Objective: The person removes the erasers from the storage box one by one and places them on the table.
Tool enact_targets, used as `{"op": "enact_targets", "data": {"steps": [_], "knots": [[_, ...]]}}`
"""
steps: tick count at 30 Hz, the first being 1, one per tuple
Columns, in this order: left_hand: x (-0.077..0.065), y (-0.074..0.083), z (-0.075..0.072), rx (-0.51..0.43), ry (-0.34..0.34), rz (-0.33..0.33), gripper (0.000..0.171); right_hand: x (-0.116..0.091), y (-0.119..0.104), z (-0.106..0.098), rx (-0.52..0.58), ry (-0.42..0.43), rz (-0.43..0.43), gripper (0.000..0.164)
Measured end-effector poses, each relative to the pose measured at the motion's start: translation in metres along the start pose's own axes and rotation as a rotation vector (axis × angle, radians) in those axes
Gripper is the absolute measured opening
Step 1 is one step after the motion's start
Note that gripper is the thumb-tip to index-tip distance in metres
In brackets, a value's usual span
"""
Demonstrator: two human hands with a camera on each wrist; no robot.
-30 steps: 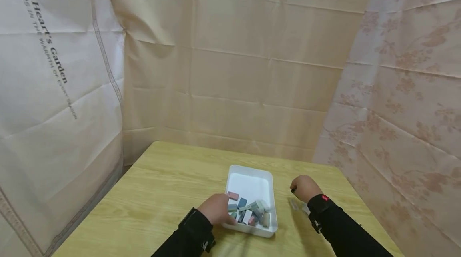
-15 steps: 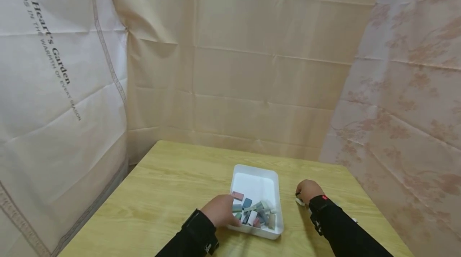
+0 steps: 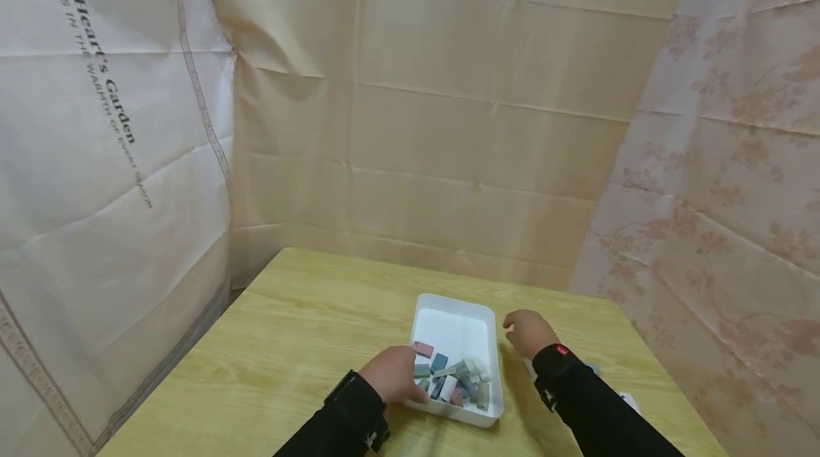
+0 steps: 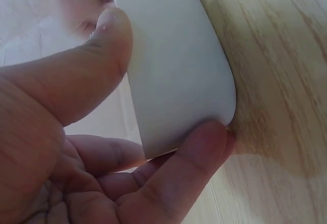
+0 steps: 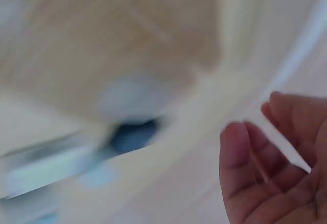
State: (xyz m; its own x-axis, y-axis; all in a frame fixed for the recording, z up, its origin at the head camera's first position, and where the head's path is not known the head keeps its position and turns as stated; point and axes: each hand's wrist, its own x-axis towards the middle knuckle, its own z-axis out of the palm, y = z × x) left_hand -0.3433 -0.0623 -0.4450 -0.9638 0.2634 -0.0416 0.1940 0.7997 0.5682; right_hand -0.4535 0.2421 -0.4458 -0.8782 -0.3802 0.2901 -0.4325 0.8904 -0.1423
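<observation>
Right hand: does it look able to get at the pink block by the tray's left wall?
Likely yes: the tray is open on top and nothing covers the pink block. The right hand would have to clear the right wall; the left hand grips near the block.

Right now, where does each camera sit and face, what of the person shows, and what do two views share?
Head: worn on the head, facing forward and down at the table, white tray and hanging cloths; left hand, right hand and dark sleeves show.
Left wrist: worn there, facing the tray's side; left hand shows, and apparently a blurred right hand.
Right wrist: worn there, facing past the right hand; the rest is blurred.
Shared by head and left wrist: left hand gripping tray.
</observation>
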Motion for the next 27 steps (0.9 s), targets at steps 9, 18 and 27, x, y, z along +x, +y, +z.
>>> {"op": "enact_targets", "data": {"steps": [9, 18, 27], "knots": [[0.003, 0.000, -0.005, -0.020, 0.007, 0.086, 0.045, 0.046, -0.114, 0.006, 0.138, -0.199, -0.247, 0.016], [0.009, 0.006, 0.006, -0.022, -0.001, 0.118, 0.036, 0.058, -0.129, 0.044, 0.012, -0.211, -0.190, 0.026], [0.010, 0.015, -0.001, -0.034, 0.005, 0.116, 0.034, 0.072, -0.118, 0.059, -0.124, -0.155, -0.254, 0.017]]}}
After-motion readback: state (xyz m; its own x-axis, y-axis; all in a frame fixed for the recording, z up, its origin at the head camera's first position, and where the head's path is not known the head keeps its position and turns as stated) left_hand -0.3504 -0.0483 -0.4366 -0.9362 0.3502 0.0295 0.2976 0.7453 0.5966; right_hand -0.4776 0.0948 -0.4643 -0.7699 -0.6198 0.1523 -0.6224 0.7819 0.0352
